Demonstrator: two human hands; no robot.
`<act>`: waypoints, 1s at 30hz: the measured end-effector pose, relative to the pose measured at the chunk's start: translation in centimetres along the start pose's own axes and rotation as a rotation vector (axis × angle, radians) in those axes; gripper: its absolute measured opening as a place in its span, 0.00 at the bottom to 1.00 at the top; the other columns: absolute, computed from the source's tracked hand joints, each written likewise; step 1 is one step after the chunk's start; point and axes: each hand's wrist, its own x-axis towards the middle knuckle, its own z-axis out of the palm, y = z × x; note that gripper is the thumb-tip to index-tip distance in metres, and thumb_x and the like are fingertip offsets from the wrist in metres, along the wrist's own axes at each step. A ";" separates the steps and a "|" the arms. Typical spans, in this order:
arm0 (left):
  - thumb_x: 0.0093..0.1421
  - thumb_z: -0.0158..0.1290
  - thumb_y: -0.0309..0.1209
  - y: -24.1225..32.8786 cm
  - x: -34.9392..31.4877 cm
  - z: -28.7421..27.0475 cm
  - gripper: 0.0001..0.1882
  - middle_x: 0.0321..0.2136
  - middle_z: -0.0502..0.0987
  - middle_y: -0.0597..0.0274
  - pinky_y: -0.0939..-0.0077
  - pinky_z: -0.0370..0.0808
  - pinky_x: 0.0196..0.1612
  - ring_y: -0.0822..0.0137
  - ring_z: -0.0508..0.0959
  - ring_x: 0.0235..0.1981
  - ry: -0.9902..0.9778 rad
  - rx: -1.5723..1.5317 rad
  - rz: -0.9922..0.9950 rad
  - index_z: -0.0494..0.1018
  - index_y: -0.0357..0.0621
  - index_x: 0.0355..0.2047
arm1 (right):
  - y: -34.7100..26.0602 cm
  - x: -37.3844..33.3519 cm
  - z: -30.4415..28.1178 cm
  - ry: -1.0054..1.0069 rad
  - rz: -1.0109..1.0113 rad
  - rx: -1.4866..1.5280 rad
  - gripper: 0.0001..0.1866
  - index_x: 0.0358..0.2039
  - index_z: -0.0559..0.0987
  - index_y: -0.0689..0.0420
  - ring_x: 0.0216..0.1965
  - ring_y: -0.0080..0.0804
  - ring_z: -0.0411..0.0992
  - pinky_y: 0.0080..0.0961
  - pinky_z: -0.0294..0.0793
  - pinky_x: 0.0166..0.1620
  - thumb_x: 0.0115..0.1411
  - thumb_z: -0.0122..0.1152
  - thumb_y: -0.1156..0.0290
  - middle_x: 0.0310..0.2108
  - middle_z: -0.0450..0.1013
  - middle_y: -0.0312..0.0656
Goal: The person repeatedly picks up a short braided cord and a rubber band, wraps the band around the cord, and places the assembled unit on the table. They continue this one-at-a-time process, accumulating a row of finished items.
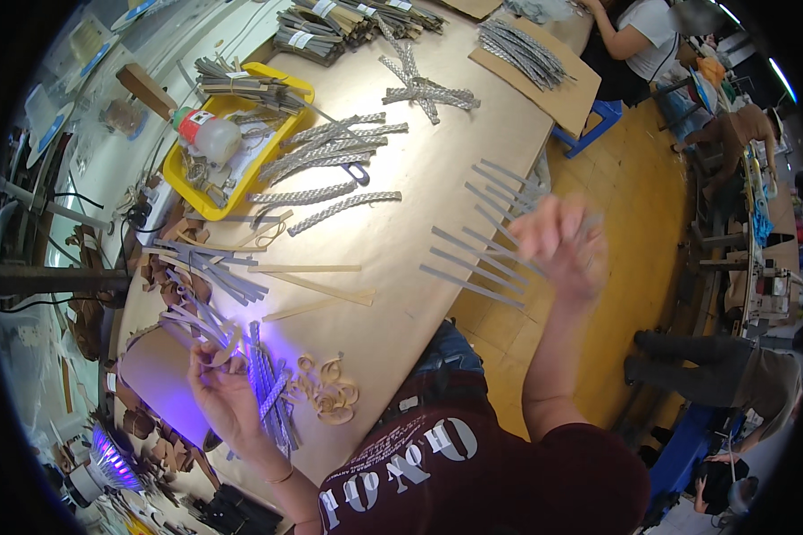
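Note:
My left hand is at the near left of the table, its fingers closed on a curled pale strip. Beside it lies a bundle of braided grey straps, lit purple. A small heap of tan peeled curls sits just right of that bundle. My right hand is raised at the table's right edge, smeared by motion, so what its fingers hold cannot be made out. Close to it, a row of flat grey strips sticks out over the edge.
A yellow tray holds a bottle and small metal parts. Braided straps lie mid-table; bundled strips lie farther back. Cardboard carries more braids. A purple-glowing lamp stands at lower left. Other people work at the right.

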 end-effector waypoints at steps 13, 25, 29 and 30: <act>0.66 0.49 0.31 -6.0 -4.5 2.8 0.09 0.29 0.73 0.60 0.76 0.71 0.40 0.71 0.73 0.31 -0.073 0.579 0.189 0.71 0.37 0.34 | 3.0 5.3 -17.1 -0.025 0.888 -1.645 0.11 0.41 0.78 0.57 0.40 0.49 0.76 0.39 0.73 0.44 0.62 0.54 0.67 0.37 0.78 0.52; 0.61 0.52 0.31 -8.1 -6.4 3.9 0.08 0.32 0.73 0.56 0.75 0.70 0.42 0.68 0.73 0.32 -0.244 0.620 -0.088 0.71 0.37 0.31 | 4.2 8.3 -19.1 -0.055 1.224 -1.576 0.23 0.19 0.81 0.58 0.24 0.39 0.74 0.34 0.72 0.31 0.58 0.65 0.50 0.20 0.77 0.45; 0.60 0.52 0.31 -8.1 -6.2 4.3 0.08 0.32 0.74 0.56 0.74 0.70 0.41 0.68 0.73 0.33 -0.242 0.626 -0.120 0.71 0.38 0.30 | 3.5 9.4 -19.9 -0.204 1.298 -1.673 0.26 0.17 0.78 0.56 0.15 0.26 0.62 0.28 0.61 0.20 0.55 0.67 0.44 0.13 0.67 0.37; 0.60 0.52 0.31 -7.8 -6.2 4.4 0.08 0.32 0.74 0.56 0.74 0.70 0.41 0.68 0.73 0.33 -0.255 0.654 -0.116 0.72 0.38 0.30 | 3.4 9.6 -19.7 -0.266 1.231 -1.741 0.27 0.18 0.78 0.56 0.15 0.26 0.62 0.28 0.60 0.20 0.54 0.67 0.42 0.13 0.67 0.37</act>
